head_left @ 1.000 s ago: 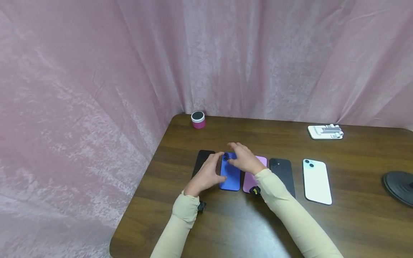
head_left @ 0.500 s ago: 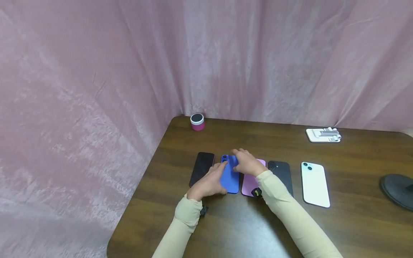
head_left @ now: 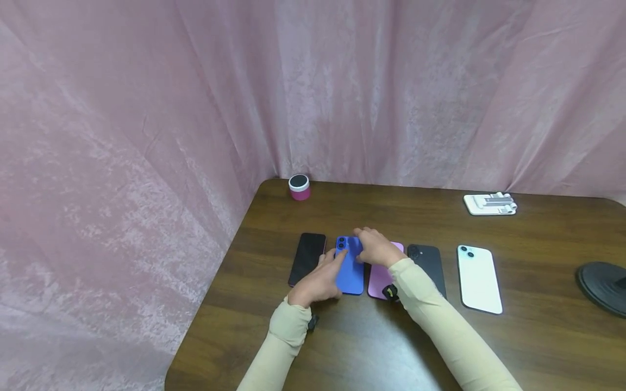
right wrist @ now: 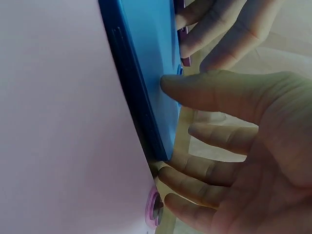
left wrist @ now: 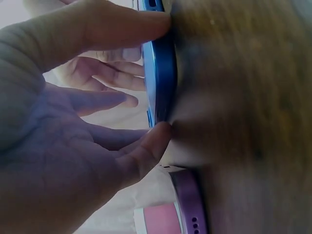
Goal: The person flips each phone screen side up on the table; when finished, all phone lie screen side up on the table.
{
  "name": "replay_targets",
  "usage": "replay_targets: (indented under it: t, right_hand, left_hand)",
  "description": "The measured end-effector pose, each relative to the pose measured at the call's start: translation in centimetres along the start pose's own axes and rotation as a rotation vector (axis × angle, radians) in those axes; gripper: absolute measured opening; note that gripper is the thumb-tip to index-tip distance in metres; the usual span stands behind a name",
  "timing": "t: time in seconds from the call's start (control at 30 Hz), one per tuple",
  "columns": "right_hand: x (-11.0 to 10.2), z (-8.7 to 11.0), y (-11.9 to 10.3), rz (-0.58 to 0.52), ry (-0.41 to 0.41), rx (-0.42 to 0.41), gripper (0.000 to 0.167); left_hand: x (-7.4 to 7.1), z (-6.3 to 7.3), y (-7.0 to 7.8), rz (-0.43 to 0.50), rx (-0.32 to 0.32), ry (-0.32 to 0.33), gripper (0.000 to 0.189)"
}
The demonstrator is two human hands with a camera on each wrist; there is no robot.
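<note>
Only its wrist view shows the half-spread left hand (left wrist: 68, 141) pinching the flat blue phone (head_left: 351, 277). Whether the right hand (head_left: 376, 248) grips, I cannot tell.

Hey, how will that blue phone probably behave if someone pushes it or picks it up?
The blue phone looks like a rigid slab, so it probably won't bend. Its low, flat shape suggests sliding rather than rolling. The smooth back may be slippery.

Item count
Phones (head_left: 351, 274): five. Jar (head_left: 299, 188): one. White stand (head_left: 489, 204): one. Round black base (head_left: 599, 281): one. Table (head_left: 235, 326): one. Hands (head_left: 317, 281): two.
</note>
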State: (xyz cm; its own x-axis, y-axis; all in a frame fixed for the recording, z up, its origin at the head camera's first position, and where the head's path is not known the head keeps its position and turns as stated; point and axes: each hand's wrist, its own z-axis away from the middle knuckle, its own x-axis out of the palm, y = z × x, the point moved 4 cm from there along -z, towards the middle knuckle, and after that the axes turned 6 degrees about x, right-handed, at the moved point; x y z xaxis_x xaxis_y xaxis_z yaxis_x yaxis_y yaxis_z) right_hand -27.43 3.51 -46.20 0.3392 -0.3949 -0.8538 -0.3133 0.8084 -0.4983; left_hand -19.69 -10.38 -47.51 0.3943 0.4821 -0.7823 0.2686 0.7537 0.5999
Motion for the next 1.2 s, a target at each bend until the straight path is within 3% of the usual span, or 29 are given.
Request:
replay_targets:
  t: [0.43,0.9,1.2]
  right_hand:
    - [0.2,-0.42,-0.09,-0.022,0.042,0.005,0.058]
    - [-0.3,-0.97,0.35,-0.041,0.013,0.003,0.053]
    - [-0.48,-0.93,0.66,-0.095,0.003,-0.009,0.047]
  left_hand:
    - [0.1,0.15,-0.01,-0.014,0.002,0.035,0.102]
    - [-0.07,-0.3,-0.41,-0.061,-0.004,0.063,0.1]
    - [-0.23,-0.2,-0.26,-0.048,-0.001,0.044,0.1]
